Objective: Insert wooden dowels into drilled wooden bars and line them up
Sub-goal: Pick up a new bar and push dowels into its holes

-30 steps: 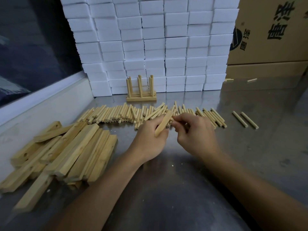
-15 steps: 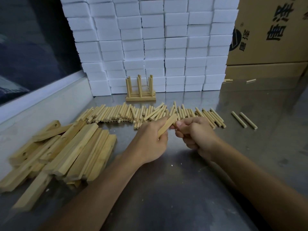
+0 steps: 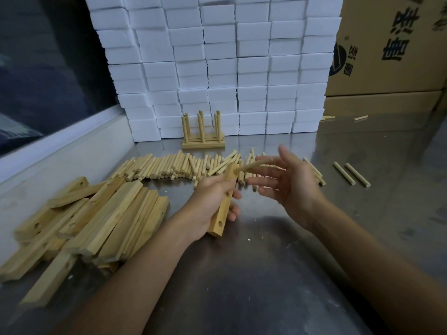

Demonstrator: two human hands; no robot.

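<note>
one peg in, bar held up over the table

your left hand (image 3: pixel 210 199) grips the bar (image 3: pixel 223 202) (peg (image 3: pixel 251 165) sticking from its far end); your right hand (image 3: pixel 289 183) hovers spread beside it, holding nothing, near the loose pegs (image 3: pixel 169 165).

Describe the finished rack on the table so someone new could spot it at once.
Start at the wall of white foam blocks at the back of the steel table. At its foot, just behind the row of loose dowels, stands the rack. It alone has its dowels upright, set in flat bars; every other dowel and bar lies loose or is in hand.
</note>
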